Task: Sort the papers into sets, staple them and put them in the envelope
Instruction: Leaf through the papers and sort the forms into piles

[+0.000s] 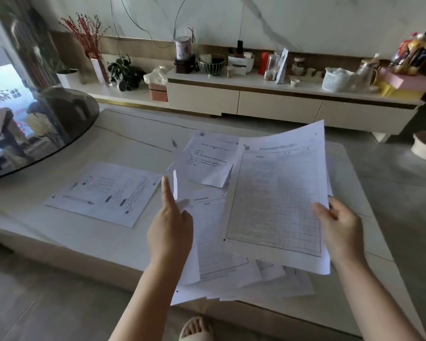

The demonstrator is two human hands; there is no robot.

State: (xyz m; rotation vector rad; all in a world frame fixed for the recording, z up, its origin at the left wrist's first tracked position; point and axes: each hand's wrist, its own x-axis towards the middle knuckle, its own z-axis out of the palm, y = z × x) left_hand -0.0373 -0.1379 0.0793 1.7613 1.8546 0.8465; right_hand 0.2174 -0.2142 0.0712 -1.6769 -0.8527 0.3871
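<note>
Now a gridded sheet (276,200) in both hands' grip.

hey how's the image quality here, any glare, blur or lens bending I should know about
Head view: bright window glare washes out the far left and reflects in the round dark glass tabletop; wide-angle bending curves the long white cabinet; print on the gridded white sheet in the right hand is too soft to read; the left hand is slightly blurred.

— Bench (123,242) surface?
— Pale stone-look slab, smooth, satin sheen.
— Sheets (276,200)?
— Thin white printed paper, matt, curling.
— Round top (67,124) alongside?
— Dark glass, glossy, mirror-like reflections.
</note>
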